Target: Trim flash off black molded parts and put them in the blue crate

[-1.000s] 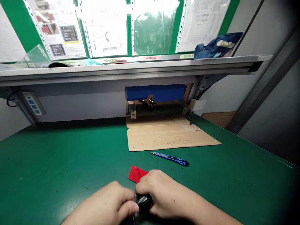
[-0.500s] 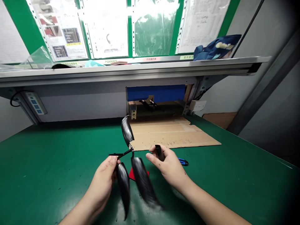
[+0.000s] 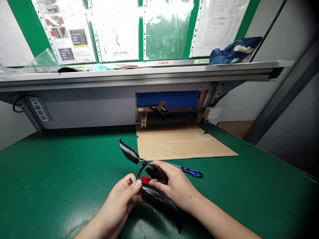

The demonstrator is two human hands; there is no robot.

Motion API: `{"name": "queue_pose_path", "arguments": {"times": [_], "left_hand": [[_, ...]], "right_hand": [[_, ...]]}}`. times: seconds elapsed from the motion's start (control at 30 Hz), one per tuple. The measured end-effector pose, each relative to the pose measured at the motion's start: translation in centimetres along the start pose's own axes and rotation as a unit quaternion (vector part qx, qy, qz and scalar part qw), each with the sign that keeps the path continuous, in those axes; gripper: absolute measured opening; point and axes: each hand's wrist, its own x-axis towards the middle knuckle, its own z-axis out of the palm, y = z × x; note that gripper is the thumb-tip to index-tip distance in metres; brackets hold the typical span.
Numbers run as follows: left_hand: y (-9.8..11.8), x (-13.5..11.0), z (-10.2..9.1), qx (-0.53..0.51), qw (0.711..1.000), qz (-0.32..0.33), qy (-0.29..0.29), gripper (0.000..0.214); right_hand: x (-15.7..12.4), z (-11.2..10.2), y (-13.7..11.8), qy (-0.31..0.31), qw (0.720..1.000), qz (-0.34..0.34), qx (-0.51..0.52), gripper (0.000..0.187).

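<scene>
Between my hands is a black branched piece with glossy, ribbed, leaf-shaped blades on a thin frame. My left hand (image 3: 126, 192) pinches its thin black frame (image 3: 140, 172) between thumb and fingers. One ribbed blade (image 3: 129, 152) points up and left from the joint, and a longer curved blade (image 3: 159, 199) hangs down to the right below my right hand. My right hand (image 3: 171, 182) closes around another black blade (image 3: 157, 174) close to the joint; its far end is hidden in the palm. A red item (image 3: 145, 180) shows partly behind the piece.
A blue utility knife (image 3: 189, 171) lies just beyond my right hand. Behind it, a flat cardboard sheet (image 3: 174, 142) reaches an opening with a blue flap (image 3: 166, 99), where black parts (image 3: 160, 112) show. A metal shelf (image 3: 99, 78) spans the back of the green table (image 3: 62, 166).
My right hand has moved left and down, bringing its blade against the frame's joint. The branched piece has turned, its upper blade now leaning left. The view has shifted slightly.
</scene>
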Motion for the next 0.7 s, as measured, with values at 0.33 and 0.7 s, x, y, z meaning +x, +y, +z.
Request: {"name": "queue_pose_path", "arguments": {"times": [0.33,0.7], "left_hand": [[0.5,-0.2,-0.8,0.274,0.961,0.031,-0.001,0.025],[0.3,1.0,-2.2,0.271,0.945,0.098,0.157,0.027]], "right_hand": [[0.0,-0.5,-0.7,-0.057,0.998,-0.014,-0.034,0.021],[0.4,-2.8,-0.5,-0.241,0.958,0.073,0.141,0.018]]}}
